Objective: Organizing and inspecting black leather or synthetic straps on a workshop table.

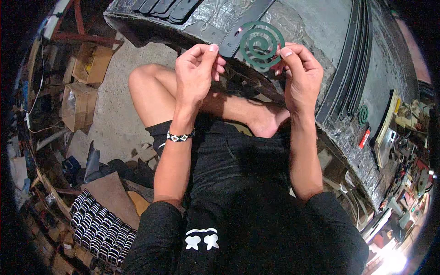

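A green mosquito coil (258,44) hangs above the table edge, pinched at its right rim between thumb and fingers of my right hand (302,74). The coil's outer end, on the left, shows a small bright pinkish spot. To the left of the coil is my left hand (196,72), thumb pressed to the index finger and the others curled; nothing shows between them. Behind both, a black leather belt strap (237,36) with stitched edges lies with its end over the table edge, close to my left fingertips. Whether they touch it is unclear.
More black straps (350,65) lie stacked along the table (319,24), and strap ends (168,8) at its far left. A second coil (363,114) and a red lighter (364,138) rest right. Rows of metal buckles (101,227) and cardboard boxes (79,106) stand left.
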`<state>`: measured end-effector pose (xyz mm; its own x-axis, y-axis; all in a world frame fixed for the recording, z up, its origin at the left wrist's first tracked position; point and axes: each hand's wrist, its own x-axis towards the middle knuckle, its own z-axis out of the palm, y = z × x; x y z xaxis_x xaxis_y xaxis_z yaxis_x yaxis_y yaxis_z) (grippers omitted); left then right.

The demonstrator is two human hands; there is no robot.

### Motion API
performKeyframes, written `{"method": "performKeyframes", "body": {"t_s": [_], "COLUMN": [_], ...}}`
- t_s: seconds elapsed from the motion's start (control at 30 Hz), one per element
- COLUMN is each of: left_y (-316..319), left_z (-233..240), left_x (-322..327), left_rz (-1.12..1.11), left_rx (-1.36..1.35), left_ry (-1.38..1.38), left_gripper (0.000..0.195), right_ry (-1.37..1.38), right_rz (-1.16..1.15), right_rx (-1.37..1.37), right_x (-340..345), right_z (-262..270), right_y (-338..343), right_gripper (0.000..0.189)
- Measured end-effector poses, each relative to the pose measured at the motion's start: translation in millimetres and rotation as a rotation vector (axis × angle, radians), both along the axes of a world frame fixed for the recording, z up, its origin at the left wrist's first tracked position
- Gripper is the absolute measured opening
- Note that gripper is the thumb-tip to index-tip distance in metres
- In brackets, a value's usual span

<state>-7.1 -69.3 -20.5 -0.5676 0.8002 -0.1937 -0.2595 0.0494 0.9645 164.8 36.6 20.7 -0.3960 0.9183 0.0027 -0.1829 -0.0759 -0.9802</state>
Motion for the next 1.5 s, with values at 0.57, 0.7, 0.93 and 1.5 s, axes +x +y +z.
{"method": "performKeyframes", "body": {"t_s": [0.57,0.7,0.93,1.5], "left_y": [4,2,-14,-25], "left_z": [27,28,4,7], "left_x": [18,12,3,-2], "left_rz": [0.130,-0.014,-0.009,0.077], "left_rx": [-0.041,0.015,-0.115,-0.056], "left_ry": [0.868,-0.044,-0.321,-0.117], "left_gripper": [0.026,0.038,0.036,0.016], "right_ry": [-0.437,-0.525,-0.565,-0.508], "right_rz": [0.445,0.601,0.651,0.528], "right_rx": [0.092,0.125,0.145,0.045], "right_x": [70,66,49,38], "right_z": [55,59,37,42], "right_y": [32,34,39,28], "right_gripper": [0.012,0.014,0.019,0.017]}}
